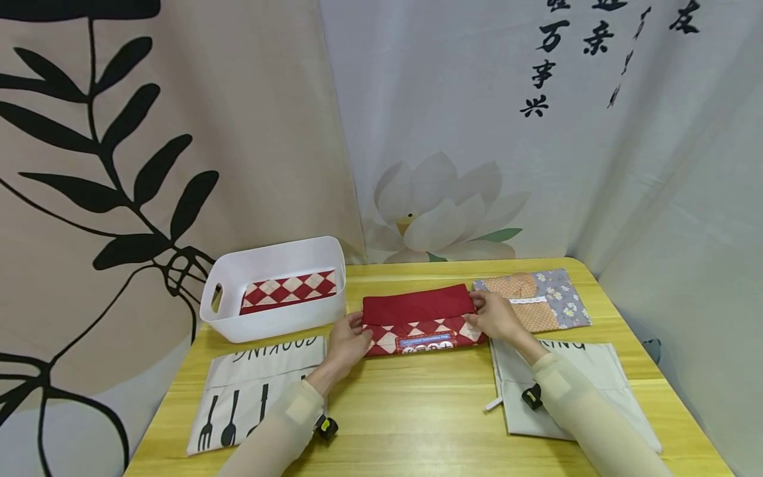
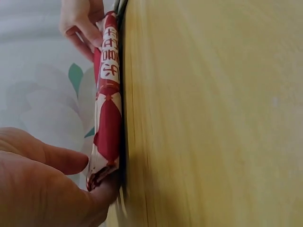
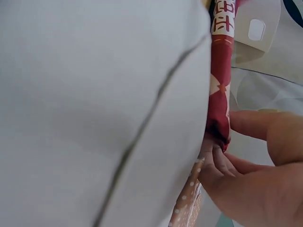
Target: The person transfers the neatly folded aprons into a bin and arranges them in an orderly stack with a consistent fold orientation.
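Note:
A folded red cloth (image 1: 417, 306) with a cream diamond pattern and a printed label lies across the middle of the table. My left hand (image 1: 347, 339) pinches its left end; in the left wrist view the thumb of that hand (image 2: 42, 175) is on top and the fingers reach under the folded edge. At the opposite end, my right hand (image 1: 496, 314) grips the cloth between thumb and fingers. The right wrist view shows the fingers of this hand (image 3: 265, 165) tucked beneath the cloth's corner (image 3: 220, 94).
Behind my left hand stands a white bin (image 1: 274, 324) with another red diamond-patterned cloth (image 1: 289, 290) inside. A folded white cloth with cutlery prints (image 1: 238, 404) lies front left, a plain-fronted white one (image 1: 560, 391) front right. A purple-and-orange floral cloth (image 1: 557, 301) lies back right.

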Available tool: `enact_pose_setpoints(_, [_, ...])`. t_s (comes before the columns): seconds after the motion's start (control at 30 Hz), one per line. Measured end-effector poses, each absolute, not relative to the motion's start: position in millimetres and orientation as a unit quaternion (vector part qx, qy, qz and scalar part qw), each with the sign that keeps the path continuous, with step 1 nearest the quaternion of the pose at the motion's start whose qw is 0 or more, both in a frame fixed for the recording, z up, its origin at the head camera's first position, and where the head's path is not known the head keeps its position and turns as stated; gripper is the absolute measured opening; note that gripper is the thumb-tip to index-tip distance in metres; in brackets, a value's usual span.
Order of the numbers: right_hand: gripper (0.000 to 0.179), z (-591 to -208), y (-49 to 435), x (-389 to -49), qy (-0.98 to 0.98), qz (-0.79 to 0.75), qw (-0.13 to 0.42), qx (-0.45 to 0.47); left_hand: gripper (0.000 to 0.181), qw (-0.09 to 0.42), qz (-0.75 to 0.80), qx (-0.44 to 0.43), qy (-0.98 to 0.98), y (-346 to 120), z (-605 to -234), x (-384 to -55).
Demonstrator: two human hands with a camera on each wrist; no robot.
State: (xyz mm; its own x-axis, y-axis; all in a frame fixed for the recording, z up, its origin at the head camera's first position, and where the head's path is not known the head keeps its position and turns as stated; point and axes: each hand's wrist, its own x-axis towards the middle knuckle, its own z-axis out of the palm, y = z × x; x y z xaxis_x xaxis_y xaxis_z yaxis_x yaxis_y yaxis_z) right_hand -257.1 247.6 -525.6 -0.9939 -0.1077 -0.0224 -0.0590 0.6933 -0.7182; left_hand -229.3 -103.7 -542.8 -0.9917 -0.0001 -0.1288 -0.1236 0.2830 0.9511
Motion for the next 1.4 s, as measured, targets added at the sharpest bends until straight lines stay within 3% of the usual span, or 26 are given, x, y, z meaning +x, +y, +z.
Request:
enact_pose_setpoints(0.6, [0.058,-521.5,257.5,-246.0,0.883,-0.469,0.013,-0.031,0.049,-0.009,0.540,-0.008,0.841,-107.1,-540.7,-220.6])
enact_pose_setpoints(1.4, [0.058,-491.7,269.8,-220.9,0.866,-0.500,-0.021,-0.012,0.044,-0.040,0.565,0.038,0.823,-106.4,-517.6,-209.3])
